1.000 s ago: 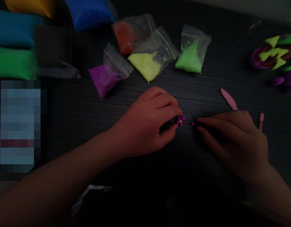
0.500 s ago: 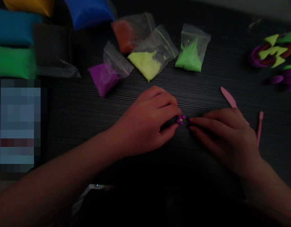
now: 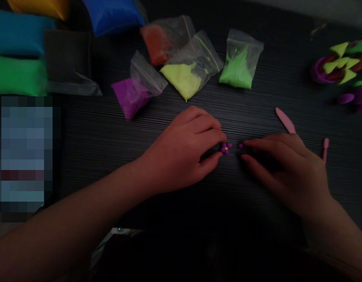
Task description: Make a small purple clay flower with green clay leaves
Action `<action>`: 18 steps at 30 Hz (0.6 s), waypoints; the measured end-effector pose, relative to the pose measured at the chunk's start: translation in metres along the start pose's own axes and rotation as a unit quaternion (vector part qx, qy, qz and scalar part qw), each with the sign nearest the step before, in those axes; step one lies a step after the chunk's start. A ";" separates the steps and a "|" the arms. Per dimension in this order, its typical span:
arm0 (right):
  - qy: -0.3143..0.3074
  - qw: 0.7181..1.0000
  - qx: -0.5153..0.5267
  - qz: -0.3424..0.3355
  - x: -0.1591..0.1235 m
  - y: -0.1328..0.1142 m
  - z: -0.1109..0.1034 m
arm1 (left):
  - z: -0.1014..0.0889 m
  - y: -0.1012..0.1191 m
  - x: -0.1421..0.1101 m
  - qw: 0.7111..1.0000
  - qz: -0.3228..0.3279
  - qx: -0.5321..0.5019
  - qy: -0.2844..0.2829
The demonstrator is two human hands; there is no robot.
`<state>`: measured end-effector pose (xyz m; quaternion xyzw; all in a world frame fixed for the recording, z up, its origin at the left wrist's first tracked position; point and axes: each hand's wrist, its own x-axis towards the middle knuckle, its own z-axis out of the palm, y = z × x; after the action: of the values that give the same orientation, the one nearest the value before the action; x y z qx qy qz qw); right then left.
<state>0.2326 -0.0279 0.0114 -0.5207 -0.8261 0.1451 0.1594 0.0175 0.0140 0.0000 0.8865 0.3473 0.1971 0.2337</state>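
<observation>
A tiny purple clay flower with a yellow centre (image 3: 226, 148) sits at the fingertips of my left hand (image 3: 186, 150), pinched between thumb and forefinger. To its right is a small purple clay ball (image 3: 240, 145), just off or touching the forefinger tip of my right hand (image 3: 289, 172); which of the two I cannot tell. The thumb and forefinger of that hand are apart, with a gap between them. A pink modelling knife (image 3: 285, 120) lies partly hidden behind my right hand, and a second thin pink tool (image 3: 325, 149) shows beyond it.
Zip bags of purple (image 3: 130, 98), yellow (image 3: 182, 80), red (image 3: 157, 43) and light green clay (image 3: 236, 72) lie across the dark table. Larger packs, including a blue one (image 3: 114, 17), fill the upper left. Purple, yellow and green clay pieces (image 3: 341, 64) stand at upper right.
My right hand has drawn slightly right, and its thumb and forefinger have parted more. The purple ball now shows by its forefinger. My left hand stays on the flower.
</observation>
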 end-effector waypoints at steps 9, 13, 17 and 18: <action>0.006 1.000 -0.011 0.005 0.004 -0.001 0.003 | 0.000 0.001 0.000 1.000 -0.005 0.002 -0.002; 0.006 1.000 -0.019 0.003 0.006 -0.001 0.003 | 0.000 0.000 0.000 1.000 0.001 0.009 -0.002; 0.009 1.000 -0.017 0.000 0.006 -0.002 0.003 | 0.001 -0.001 0.000 1.000 0.009 0.017 -0.002; 0.009 1.000 -0.013 -0.002 0.005 -0.002 0.003 | 0.001 -0.001 0.000 1.000 0.007 0.017 -0.004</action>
<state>0.2271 -0.0242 0.0099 -0.5220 -0.8277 0.1297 0.1601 0.0173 0.0144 -0.0015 0.8937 0.3432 0.1890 0.2187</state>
